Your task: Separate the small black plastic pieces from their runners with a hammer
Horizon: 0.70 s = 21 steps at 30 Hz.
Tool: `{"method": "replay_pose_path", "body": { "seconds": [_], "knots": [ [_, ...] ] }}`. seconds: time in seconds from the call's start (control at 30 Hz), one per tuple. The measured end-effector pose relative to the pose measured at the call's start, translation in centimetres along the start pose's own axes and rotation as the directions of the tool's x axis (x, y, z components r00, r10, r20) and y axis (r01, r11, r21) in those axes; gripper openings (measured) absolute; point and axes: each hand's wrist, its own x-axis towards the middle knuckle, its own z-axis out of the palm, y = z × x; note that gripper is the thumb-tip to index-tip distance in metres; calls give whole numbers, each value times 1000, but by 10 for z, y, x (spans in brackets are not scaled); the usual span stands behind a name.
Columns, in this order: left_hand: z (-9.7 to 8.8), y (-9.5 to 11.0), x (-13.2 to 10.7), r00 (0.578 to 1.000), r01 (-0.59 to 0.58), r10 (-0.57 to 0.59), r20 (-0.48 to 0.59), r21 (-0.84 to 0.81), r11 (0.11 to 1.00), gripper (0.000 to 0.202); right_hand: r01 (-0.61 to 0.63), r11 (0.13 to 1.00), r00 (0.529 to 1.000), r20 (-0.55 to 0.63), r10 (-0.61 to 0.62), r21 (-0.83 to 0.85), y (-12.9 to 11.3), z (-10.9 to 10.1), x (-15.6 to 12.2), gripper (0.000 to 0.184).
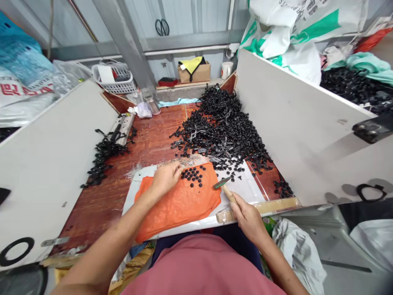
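Note:
My right hand is wrapped round the light wooden handle of a small hammer. The hammer's narrow, dark greenish head lies over the right edge of an orange cloth. My left hand rests at the cloth's far edge with its fingers curled together; what they hold, if anything, is hidden. Just right of those fingers, several small round black pieces sit on the cloth in loose rows. Beneath the cloth is a white sheet on the red-brown table.
Beyond the cloth rises a big heap of black parts. More black pieces lie at the left. Grey-white panels wall both sides. A white basket, a cardboard box and a mug stand at the back.

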Motion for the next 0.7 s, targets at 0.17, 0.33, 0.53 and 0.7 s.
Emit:
{"method": "replay_pose_path", "body": {
  "seconds": [0.17, 0.33, 0.53, 0.7],
  "knots": [
    [-15, -44, 69, 992, 116, -115, -45, 17, 993, 22, 23, 1000, 1000, -3, -23, 5, 4, 2, 2, 49],
    [-14, -61, 136, 974, 205, -207, -96, -27, 978, 19, 28, 998, 1000, -7, -28, 53, 8, 4, 2, 49],
    [-20, -63, 209, 932, 301, -322, -165, -140, 943, 30, -6, 999, 999, -39, 8, 54, 15, 11, 2, 52],
    [-14, -69, 251, 905, 401, -424, -45, -246, 882, 25, -38, 997, 998, -53, 41, 63, 23, 17, 2, 55]
  ]
}}
